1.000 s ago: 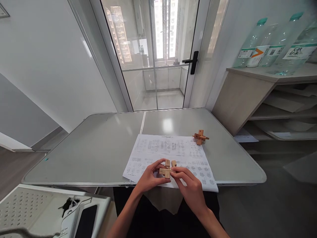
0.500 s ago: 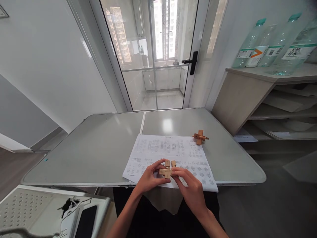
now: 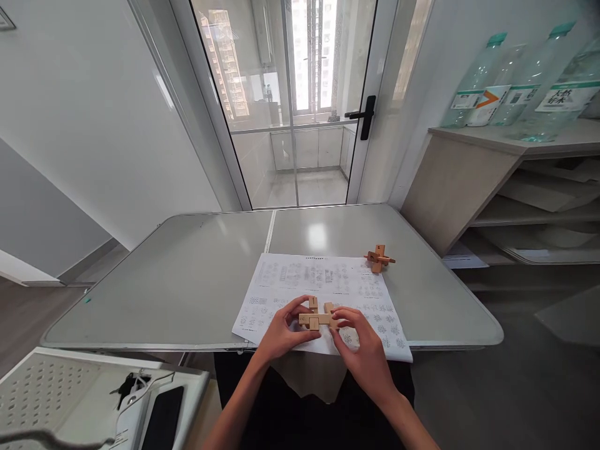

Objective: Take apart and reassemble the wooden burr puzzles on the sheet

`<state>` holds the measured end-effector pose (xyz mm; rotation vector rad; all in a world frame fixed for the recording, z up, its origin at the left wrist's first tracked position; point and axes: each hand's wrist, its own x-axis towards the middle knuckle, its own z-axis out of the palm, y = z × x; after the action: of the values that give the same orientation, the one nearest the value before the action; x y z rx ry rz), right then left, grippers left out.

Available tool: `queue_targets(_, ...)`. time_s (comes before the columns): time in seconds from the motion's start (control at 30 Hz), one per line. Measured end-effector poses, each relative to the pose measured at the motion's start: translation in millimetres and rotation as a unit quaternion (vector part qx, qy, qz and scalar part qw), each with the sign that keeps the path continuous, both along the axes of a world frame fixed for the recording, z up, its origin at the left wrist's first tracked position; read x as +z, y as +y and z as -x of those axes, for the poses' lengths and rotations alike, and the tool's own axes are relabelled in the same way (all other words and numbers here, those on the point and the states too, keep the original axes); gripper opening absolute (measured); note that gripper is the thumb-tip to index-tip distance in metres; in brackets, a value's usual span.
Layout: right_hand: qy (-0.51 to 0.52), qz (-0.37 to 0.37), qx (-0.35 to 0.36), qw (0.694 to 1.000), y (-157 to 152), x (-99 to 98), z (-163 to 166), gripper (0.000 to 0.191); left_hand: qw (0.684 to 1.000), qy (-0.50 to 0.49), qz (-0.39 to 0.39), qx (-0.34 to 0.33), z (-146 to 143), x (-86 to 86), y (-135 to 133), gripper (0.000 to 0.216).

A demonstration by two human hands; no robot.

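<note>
Light wooden puzzle blocks (image 3: 321,319) are held just above a printed sheet (image 3: 276,275), one bar lying across the others, with small numbers on some faces. My left hand (image 3: 284,331) grips the left end, thumb at the near side and fingers behind. On the right end my right hand (image 3: 363,340) has its thumb and fingertips closed round the blocks. Fingers hide part of how the pieces fit together. A darker, reddish wooden interlocking puzzle (image 3: 379,258) rests at the sheet's upper right corner.
The grey table (image 3: 154,281) has rounded corners. At lower left, a white perforated tray (image 3: 51,387) holds a black phone (image 3: 164,417) and keys (image 3: 125,389). Plastic bottles (image 3: 473,87) stand on a shelf unit (image 3: 422,187) at right. Behind the table is a glass door (image 3: 323,150).
My right hand has shifted slightly right, and its fingers have spread around the blocks' right end. More of the crossing bar shows, and the gap between the upright pieces looks wider.
</note>
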<state>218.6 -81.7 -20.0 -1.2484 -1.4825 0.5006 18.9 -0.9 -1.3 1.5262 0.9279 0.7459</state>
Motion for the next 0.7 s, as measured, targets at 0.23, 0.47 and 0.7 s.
queue_targets(0.23,-0.087,0.063,-0.077,0.991,8,-10.3,-4,0.030,0.999,-0.025,-0.003,0.044,-4,-0.6,-1,0.071)
queue_targets(0.47,-0.175,0.069,-0.088,0.978,18,-18.6,0,0.026,0.997,-0.058,0.028,0.037,-6,1.7,-2,0.069)
queue_targets(0.7,0.010,0.161,-0.043,0.986,31,-3.3,-10,0.045,0.998,-0.041,0.010,0.043,-7,3.0,-4,0.068)
